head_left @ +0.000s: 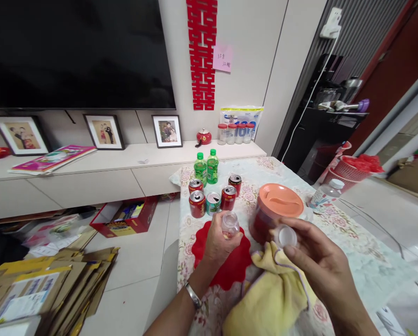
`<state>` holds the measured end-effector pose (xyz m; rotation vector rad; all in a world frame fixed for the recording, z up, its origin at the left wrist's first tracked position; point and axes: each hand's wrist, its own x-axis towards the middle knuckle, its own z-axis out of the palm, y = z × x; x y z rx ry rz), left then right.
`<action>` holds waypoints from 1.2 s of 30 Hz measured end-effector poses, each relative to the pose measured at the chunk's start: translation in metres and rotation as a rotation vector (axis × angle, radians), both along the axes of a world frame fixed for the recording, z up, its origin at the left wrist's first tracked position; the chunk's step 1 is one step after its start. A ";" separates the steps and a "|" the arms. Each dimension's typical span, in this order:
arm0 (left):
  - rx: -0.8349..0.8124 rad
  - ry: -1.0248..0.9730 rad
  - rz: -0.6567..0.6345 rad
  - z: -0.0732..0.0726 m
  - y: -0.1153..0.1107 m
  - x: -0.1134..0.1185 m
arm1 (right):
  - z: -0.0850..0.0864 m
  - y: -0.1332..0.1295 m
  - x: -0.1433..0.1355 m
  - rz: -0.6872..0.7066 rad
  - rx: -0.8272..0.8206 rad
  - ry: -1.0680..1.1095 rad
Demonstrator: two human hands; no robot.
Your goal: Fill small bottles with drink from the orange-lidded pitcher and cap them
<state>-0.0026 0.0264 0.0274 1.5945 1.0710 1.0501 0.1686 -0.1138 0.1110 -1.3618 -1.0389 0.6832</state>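
Over the counter (338,261), which is spread with a floral cloth, the left hand (217,240) grips a small clear bottle (230,224), its fingers wrapped tight around the bottle's body so that the open mouth points up. That bottle sits just above a red scalloped mat (230,270) lying on the cloth. The right hand (317,261) holds a small white cap (286,236) pinched between thumb and fingertips, near the bottle but apart from it. Under the right hand's wrist lies a yellow cloth (272,298), bunched up and draped over the near edge.

Just behind the cap stands a round container with an orange lid (279,200), touching or nearly touching the red mat. Farther back, five opened drink cans (214,196) are grouped together, four red and one green, and two green bottles (206,167) stand upright behind them. A clear plastic bottle with a white cap (326,193) stands off to the right of the orange-lidded container.
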 end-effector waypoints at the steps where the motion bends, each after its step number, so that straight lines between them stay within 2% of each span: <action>1: -0.003 -0.008 -0.007 -0.001 0.001 0.000 | -0.011 -0.008 0.009 -0.046 -0.033 0.056; 4: -0.016 -0.011 -0.012 -0.003 0.003 0.000 | -0.047 -0.022 0.036 -0.181 -0.150 0.145; 8: -0.038 -0.023 -0.019 -0.002 0.003 0.000 | -0.092 -0.027 0.058 -0.323 -0.223 0.148; 11: -0.021 -0.031 -0.014 -0.002 0.003 0.000 | -0.118 -0.023 0.064 -0.340 -0.237 0.157; 14: -0.029 -0.027 -0.025 -0.004 0.003 0.000 | -0.134 -0.015 0.067 -0.311 -0.241 0.153; 19: -0.042 -0.023 -0.026 -0.001 0.002 0.000 | -0.143 -0.008 0.060 -0.207 -0.292 0.162; 26: -0.017 -0.001 -0.013 0.001 0.002 -0.001 | -0.123 -0.020 0.028 0.035 -0.362 0.156; 30: -0.013 -0.008 -0.019 0.000 0.003 -0.001 | -0.125 -0.017 0.040 -0.020 -0.351 0.043; 36: -0.035 -0.033 -0.025 0.001 0.002 -0.001 | -0.146 -0.016 0.065 -0.073 -0.377 -0.230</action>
